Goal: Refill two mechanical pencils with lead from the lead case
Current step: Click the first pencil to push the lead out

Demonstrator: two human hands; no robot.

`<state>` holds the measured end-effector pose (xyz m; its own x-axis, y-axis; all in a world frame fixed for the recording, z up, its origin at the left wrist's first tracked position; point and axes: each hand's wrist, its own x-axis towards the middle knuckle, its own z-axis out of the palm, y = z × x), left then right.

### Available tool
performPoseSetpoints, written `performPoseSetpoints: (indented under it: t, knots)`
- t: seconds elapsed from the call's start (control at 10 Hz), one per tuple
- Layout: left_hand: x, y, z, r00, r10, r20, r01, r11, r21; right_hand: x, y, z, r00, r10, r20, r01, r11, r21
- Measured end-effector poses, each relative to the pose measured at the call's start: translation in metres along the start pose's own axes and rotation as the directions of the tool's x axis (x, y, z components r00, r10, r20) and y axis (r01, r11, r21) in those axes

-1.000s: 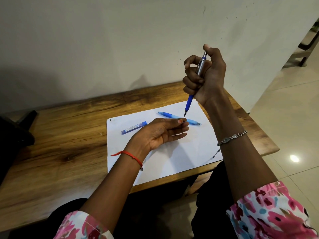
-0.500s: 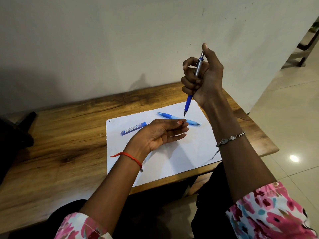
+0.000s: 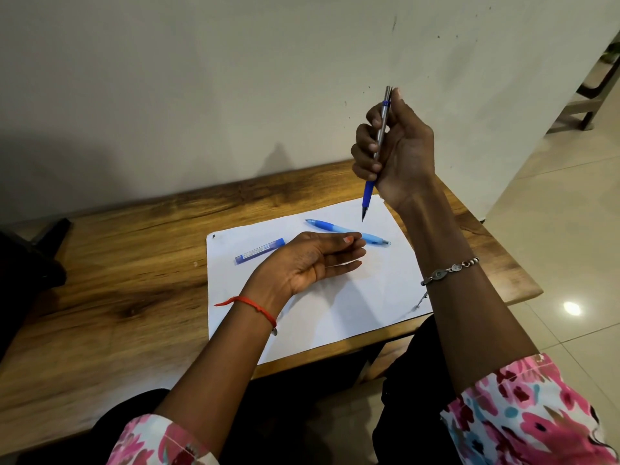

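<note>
Okay, my right hand (image 3: 399, 152) was raised over the 1 o'clock corner of the white sheet (image 3: 352, 303), fingers curled round the silver-and-blue mechanical pencil (image 3: 368, 193). I gripped the pencil near upright, with the tip down towards 6 o'clock and clear of the paper. The metal cap end stuck out at 12 o'clock, and my thumb lay alongside it, its tip just beside the cap.

My left hand (image 3: 308, 263) held nothing. It was on the middle of the sheet, palm turned up and inward, with the fingers straight, relaxed and pointing to 3 o'clock.

The second pencil, the light-blue one (image 3: 322, 225), lay flat on the sheet at about 12 to 1 o'clock. It ran from 10 to 4, just beyond my left fingertips. Those fingertips overlapped it in view, so I could not tell if they touched it.

The blue lead case (image 3: 260, 251) lay flat on the sheet at 10 o'clock, beside the back of my left hand and apart from both pencils. Whether it was open was too small to tell.

The sheet sat on the wooden worktop (image 3: 117, 280), towards its 3 o'clock end and against a pale wall (image 3: 235, 78). There was a red thread (image 3: 255, 305) on my left wrist and a metal bracelet (image 3: 449, 270) on my right forearm. I had floral sleeves at both elbows. A tiled floor (image 3: 553, 229) showed at 3 o'clock, and a dark object (image 3: 30, 263) at 9 o'clock was unclear.
</note>
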<state>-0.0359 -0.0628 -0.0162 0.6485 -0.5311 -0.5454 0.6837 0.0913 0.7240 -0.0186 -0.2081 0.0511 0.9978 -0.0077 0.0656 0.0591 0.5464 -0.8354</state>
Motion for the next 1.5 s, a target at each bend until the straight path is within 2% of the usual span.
performPoseSetpoints:
  t: [0.3, 0.5, 0.8, 1.5]
  knots:
    - [-0.0003, 0.0001, 0.0004, 1.0, -0.01, -0.01, 0.01, 1.0, 0.004, -0.002, -0.0011, 0.0009, 0.999, 0.039, -0.005, -0.039, 0.999, -0.014]
    - [0.0002, 0.0, 0.0003, 1.0, -0.009, -0.01, 0.009, 1.0, 0.004, -0.0018, -0.0027, 0.0019, 0.999, 0.01, -0.031, -0.01, 1.0, 0.018]
    - [-0.0004, -0.0005, 0.0008, 1.0, -0.02, -0.009, 0.02, 1.0, 0.007, -0.0039, -0.0026, 0.0007, 0.999, 0.02, 0.029, -0.021, 0.998, 0.058]
    - [0.0, -0.0006, 0.0002, 1.0, -0.011, -0.001, 0.011, 1.0, -0.001, -0.0043, -0.0043, 0.0023, 1.0, 0.023, 0.014, -0.024, 0.998, 0.06]
